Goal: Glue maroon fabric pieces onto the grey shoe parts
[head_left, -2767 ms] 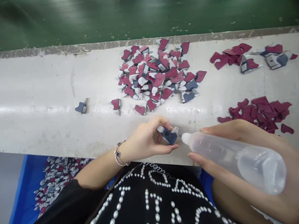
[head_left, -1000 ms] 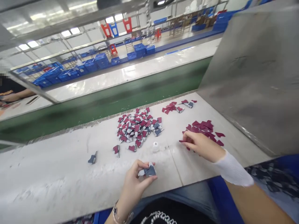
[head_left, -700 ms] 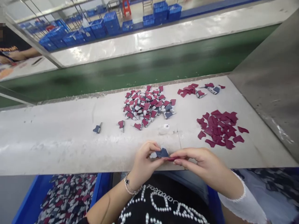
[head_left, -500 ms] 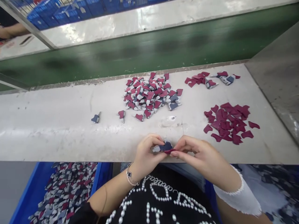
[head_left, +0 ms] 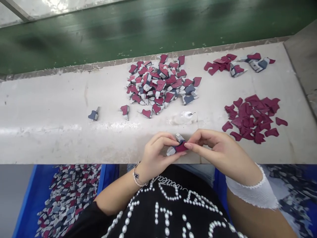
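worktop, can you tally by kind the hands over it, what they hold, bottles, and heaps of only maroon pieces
Hands: 2 (left hand, right hand)
Held blue-and-grey part: 1
Held maroon piece: 1
Clear bottle: 1
Maroon-only heaps: 2
Total: 7

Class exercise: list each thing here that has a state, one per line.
Left hand: gripping small part
Small part: held, maroon piece against it
Right hand: fingers on maroon piece
Bottle: on table; upright or lying, cannot tell
Mixed parts: heaped
Loose maroon pieces: overlapping
Left blue bin: uncovered, holding many parts
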A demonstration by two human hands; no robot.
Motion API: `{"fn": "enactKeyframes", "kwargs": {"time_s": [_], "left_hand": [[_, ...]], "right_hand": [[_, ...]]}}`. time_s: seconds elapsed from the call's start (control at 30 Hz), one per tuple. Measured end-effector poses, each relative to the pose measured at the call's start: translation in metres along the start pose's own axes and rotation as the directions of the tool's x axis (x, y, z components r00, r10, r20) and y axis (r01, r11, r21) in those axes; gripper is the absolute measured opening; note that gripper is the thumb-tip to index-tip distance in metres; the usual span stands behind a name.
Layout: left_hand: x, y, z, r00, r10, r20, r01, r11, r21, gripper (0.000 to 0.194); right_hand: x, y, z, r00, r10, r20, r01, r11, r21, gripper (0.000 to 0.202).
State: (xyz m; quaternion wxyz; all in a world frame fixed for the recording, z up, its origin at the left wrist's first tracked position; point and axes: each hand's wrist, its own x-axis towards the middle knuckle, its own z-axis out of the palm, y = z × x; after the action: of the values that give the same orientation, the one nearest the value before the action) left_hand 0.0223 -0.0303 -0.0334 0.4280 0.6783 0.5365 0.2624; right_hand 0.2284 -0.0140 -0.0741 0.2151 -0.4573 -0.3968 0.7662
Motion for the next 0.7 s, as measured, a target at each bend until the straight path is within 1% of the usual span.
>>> {"fn": "enactKeyframes", "kwargs": {"time_s": [0.17,0.23,0.33,0.47,0.57,0.7], "left_hand": [[0.0018,-0.0011,-0.002,1.0,0.019,0.022,-0.019,1.0,-0.009,0.034],[0.0027,-0.0016,-0.0024,0.999,0.043,0.029,-0.043,0.999,-0.01,0.033],[0.0044,-0.0013,-0.0037,0.997,0.067,0.045,-0.065,0.997,-0.049,0.033],[0.0059,0.0018,-0.007,0.998,0.032,0.06,-0.024,0.992,-0.126,0.037],[0.0068,0.0046,-0.009,0.997,0.03,0.072,-0.019,0.99,-0.141,0.037],[0.008,0.0064,-0.009,0.996,0.035,0.082,-0.021,0.985,-0.169,0.038]], "right_hand": [[0.0027,-0.002,-0.0012,1.0,0.002,0.001,-0.002,1.0,0.002,0.025],[0.0041,-0.0029,-0.0025,1.0,0.016,0.003,-0.016,1.0,0.01,0.027],[0.0051,-0.0038,-0.0046,0.999,0.025,0.025,-0.026,0.999,0.036,0.03],[0.0031,-0.0039,-0.0058,0.991,-0.061,0.122,0.046,0.991,0.125,0.022],[0.0012,-0.0035,-0.0052,0.977,-0.084,0.197,0.045,0.98,0.193,0.021],[0.0013,-0.0042,-0.0058,0.977,-0.093,0.193,0.052,0.977,0.205,0.02]]}}
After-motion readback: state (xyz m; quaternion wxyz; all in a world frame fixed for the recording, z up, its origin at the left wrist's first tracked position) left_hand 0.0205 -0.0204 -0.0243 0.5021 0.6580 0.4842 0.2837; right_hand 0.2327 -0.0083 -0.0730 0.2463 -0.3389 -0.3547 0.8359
